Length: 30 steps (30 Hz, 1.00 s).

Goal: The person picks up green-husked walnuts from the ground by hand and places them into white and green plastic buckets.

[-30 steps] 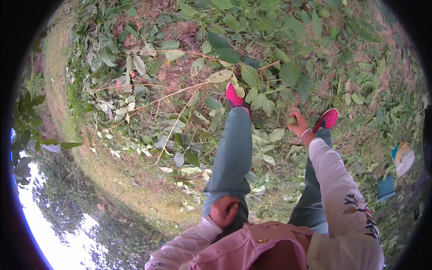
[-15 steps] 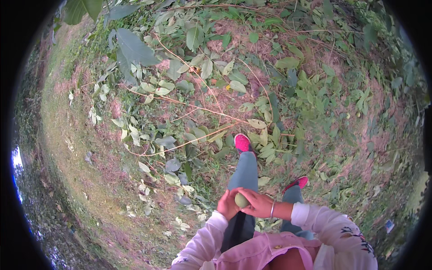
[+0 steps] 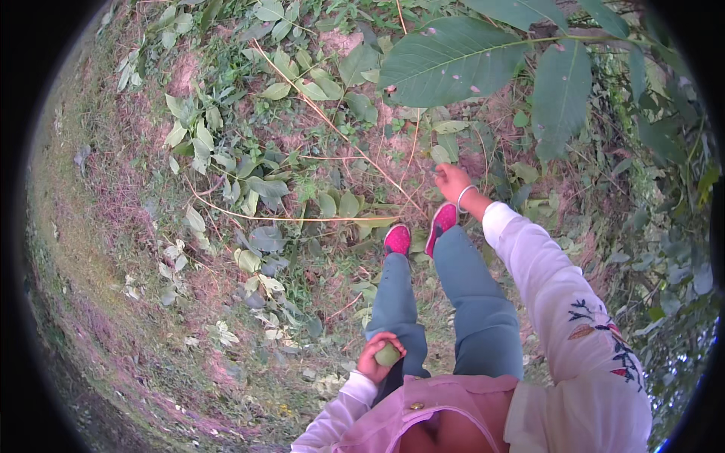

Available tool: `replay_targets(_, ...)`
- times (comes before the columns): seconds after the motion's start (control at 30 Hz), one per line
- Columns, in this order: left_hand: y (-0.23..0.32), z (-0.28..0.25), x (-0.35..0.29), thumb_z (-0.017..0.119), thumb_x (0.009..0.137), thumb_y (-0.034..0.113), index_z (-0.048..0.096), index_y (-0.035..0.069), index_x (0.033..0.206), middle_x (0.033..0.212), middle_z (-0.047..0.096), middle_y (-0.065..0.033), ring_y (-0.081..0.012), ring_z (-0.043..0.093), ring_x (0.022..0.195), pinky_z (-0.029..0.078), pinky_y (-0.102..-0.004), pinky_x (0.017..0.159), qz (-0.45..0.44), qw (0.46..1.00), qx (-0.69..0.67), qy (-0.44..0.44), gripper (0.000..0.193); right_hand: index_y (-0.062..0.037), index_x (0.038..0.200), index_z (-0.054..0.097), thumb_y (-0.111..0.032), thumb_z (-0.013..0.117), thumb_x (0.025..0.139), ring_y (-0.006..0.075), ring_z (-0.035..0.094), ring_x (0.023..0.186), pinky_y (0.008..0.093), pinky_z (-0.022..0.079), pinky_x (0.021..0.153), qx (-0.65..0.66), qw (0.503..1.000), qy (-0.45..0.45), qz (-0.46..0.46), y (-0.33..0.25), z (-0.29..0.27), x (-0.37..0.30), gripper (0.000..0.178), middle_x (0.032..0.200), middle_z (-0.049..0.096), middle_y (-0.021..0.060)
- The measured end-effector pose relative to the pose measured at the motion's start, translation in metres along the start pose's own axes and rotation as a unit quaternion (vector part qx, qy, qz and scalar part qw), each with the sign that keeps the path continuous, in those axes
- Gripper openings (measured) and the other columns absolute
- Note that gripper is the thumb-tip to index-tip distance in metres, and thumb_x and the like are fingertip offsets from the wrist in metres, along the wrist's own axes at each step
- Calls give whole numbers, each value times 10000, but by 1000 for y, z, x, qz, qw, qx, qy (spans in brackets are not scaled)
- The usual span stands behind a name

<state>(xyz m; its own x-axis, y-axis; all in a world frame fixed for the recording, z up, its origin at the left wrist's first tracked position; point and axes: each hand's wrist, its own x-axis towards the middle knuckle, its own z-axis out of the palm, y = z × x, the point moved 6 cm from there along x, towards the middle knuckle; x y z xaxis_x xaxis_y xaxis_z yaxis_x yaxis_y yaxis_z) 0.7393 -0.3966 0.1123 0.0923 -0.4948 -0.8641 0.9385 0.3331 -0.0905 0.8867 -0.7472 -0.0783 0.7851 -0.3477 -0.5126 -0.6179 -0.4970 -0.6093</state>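
Note:
Low in front of my body, my left hand (image 3: 375,358) is closed round a green walnut (image 3: 388,355), a round green fruit that shows between thumb and fingers. My right hand (image 3: 451,183) reaches forward over the ground with a bracelet (image 3: 465,195) at its wrist. Its fingers are bent together, and what they hold, if anything, is too small to make out. A pale green leaf (image 3: 440,155) shows just beyond the fingertips. To the upper right of this hand hangs a large green leaf (image 3: 457,64) on a branch.
Cut brown stems (image 3: 340,136) with wilting leaves lie across the grassy ground ahead. My two pink shoes (image 3: 397,239) stand among them. More hanging leaves (image 3: 563,94) and dense foliage fill the right side. Dry grass (image 3: 98,279) stretches along the left.
My right hand has left the walnut and moved forward and right, leaving it in my left hand. My feet have come together, and a leafy branch now hangs at the upper right.

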Motion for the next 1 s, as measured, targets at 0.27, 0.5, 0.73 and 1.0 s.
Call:
replay_targets(0.27,26,8,30,496,760,309,484,-9,945,824,516,-174,-264,497,726,428,-382,646,169,963,-199,59,369,-116,1181,422,-2,490,719,347,454,1016,398,406,856,-238,948,60,-203,-16,51,257,481,1175,429,144)
replay_targets(0.5,17,24,60,497,761,325,476,-15,939,818,522,-208,-277,509,687,443,-391,602,158,935,-301,96,384,-153,1117,428,-82,568,729,361,484,987,400,449,780,-375,873,-33,-311,-44,87,306,418,1114,468,106)
replay_targets(0.73,13,35,58,509,764,282,489,27,998,864,531,-175,-260,517,758,445,-374,647,140,948,-264,105,347,-46,1104,466,-108,638,724,188,554,906,284,423,803,9,994,56,-89,42,2,214,422,1000,570,109)
replay_targets(1.0,26,27,33,502,798,239,489,40,1037,925,554,-152,-248,536,831,465,-375,701,141,972,-175,63,311,-5,1070,484,-125,626,750,135,529,771,276,430,712,279,945,141,97,136,-98,53,370,898,561,61)
